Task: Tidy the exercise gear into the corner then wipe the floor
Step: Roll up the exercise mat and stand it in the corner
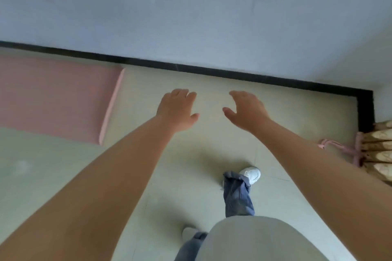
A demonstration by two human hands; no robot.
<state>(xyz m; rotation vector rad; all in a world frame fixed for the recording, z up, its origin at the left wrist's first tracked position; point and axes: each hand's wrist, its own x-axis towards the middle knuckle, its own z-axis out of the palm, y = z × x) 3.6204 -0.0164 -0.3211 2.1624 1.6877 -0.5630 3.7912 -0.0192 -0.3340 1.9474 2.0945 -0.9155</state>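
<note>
Left fingers: loosely spread and slightly bent on the left hand (177, 110), grasping nothing, palm down over bare floor (63, 176).
Right fingers: relaxed and a little curved on the right hand (247, 111), thumb out toward 9 o'clock, likewise empty.
Hands together: near each other at the middle of the view, apart, both arms stretched forward toward 12 o'clock; whether they touch the floor or hang above it I cannot tell.
Mat: a pink mat (53, 97) lies flat at 9 o'clock, its far edge close along the black skirting (191, 69), its near end well left of the left hand.
Corner: at 3 o'clock the skirting turns; a pink looped thing (339, 148) lies just below it, beside a pale patterned fabric (379, 150) at the frame edge. What either is I cannot say.
Person: one white shoe (252, 174) steps forward at 5 o'clock, jeans above it.
Progress: judged early. The mat is still spread out, far from the corner, so tidying looks unfinished; no cloth or mop shows, so wiping seems not yet started.
Left to do: likely roll or fold the mat, carry it to the corner, then wipe.
Writing: no brand, label or lettering can be read anywhere.
</note>
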